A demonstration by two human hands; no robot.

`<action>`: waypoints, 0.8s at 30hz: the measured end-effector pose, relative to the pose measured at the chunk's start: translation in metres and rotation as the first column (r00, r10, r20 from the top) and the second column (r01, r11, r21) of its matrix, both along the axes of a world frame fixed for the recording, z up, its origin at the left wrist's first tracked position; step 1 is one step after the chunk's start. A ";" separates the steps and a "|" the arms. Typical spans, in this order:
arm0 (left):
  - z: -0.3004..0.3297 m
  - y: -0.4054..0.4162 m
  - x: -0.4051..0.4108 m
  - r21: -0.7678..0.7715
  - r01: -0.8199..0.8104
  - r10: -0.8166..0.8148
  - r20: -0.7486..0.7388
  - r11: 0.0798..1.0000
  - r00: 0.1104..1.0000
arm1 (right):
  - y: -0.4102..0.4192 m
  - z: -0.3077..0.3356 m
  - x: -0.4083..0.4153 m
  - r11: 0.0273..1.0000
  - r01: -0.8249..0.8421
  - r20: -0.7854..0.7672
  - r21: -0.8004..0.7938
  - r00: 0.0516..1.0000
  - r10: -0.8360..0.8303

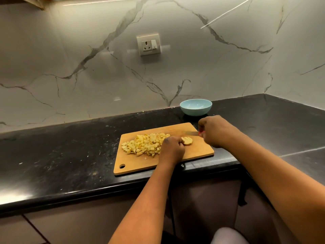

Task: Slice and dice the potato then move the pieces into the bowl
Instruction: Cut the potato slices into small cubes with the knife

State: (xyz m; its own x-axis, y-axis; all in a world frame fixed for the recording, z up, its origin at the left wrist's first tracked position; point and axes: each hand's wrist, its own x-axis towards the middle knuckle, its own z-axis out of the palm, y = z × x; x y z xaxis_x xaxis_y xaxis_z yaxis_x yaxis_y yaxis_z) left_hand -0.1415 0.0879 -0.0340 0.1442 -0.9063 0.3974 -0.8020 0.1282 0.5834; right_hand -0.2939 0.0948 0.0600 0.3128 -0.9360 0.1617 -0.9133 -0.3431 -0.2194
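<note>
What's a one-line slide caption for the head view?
Left hand steadies last potato piece beside diced pile; right hand holds knife; bowl empty.

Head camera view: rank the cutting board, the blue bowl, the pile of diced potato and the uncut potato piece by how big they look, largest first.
1. cutting board
2. pile of diced potato
3. blue bowl, though it sits farther back, so its rank against the pile is unsure
4. uncut potato piece

A heap of pale yellow diced potato [144, 144] is spread over the left half of the wooden cutting board [198, 152]. One sliced piece [187, 140] (cut into strips) is laid flat beside it. The light blue bowl [196, 107] is set upright beyond the board.
</note>
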 end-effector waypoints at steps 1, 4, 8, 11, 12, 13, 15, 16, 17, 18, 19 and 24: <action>0.000 0.000 0.000 0.007 0.002 -0.003 0.005 1.000 1.000 | 0.000 -0.005 0.004 1.000 -0.011 -0.005 0.020 1.000 0.011; 0.001 -0.001 0.000 0.018 0.004 -0.004 0.001 1.000 1.000 | -0.002 -0.015 0.010 1.000 -0.007 -0.002 0.010 1.000 0.007; 0.002 -0.003 0.001 0.035 0.002 -0.002 0.000 0.999 1.000 | -0.004 -0.019 0.010 1.000 0.006 0.003 -0.004 1.000 -0.006; 0.001 -0.005 0.002 0.050 -0.006 0.006 0.004 0.999 1.000 | -0.005 -0.021 0.011 1.000 0.011 0.008 0.026 1.000 -0.011; 0.000 -0.006 0.002 0.056 -0.007 0.007 0.006 0.998 1.000 | -0.005 -0.021 0.012 0.999 0.013 0.010 0.040 1.000 -0.013; -0.001 -0.007 0.002 0.058 -0.006 0.006 0.011 0.998 1.000 | -0.005 -0.023 0.012 0.999 0.014 0.006 0.049 1.000 -0.015; -0.001 -0.008 0.002 0.064 -0.006 0.005 0.028 0.998 1.000 | -0.004 -0.026 0.016 0.998 0.015 -0.018 0.053 1.000 -0.014; -0.001 -0.009 0.002 0.072 -0.008 0.005 0.036 0.997 0.999 | -0.002 -0.027 0.019 0.999 0.010 -0.040 0.051 0.999 -0.008; 0.000 -0.009 0.002 0.079 -0.009 0.005 0.043 0.997 0.999 | 0.001 -0.028 0.022 0.999 0.000 -0.064 0.048 0.998 0.003; 0.000 -0.009 0.002 0.082 -0.007 0.003 0.047 0.997 0.999 | 0.003 -0.027 0.025 0.999 -0.012 -0.085 0.046 0.996 0.015; 0.000 -0.009 0.001 0.080 -0.003 -0.001 0.048 0.997 0.999 | 0.006 -0.024 0.026 0.999 -0.020 -0.103 0.045 0.994 0.024; -0.001 -0.009 0.001 0.063 0.003 -0.006 0.046 0.998 0.999 | 0.017 0.000 0.016 0.999 0.000 -0.162 0.038 0.987 0.006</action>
State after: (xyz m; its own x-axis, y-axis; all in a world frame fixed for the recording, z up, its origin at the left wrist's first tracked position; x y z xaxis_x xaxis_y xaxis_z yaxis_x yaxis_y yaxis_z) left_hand -0.1404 0.0789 -0.0347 0.1228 -0.9304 0.3453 -0.8278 0.0959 0.5528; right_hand -0.2774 0.1115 0.0597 0.3346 -0.9395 0.0737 -0.9368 -0.3401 -0.0818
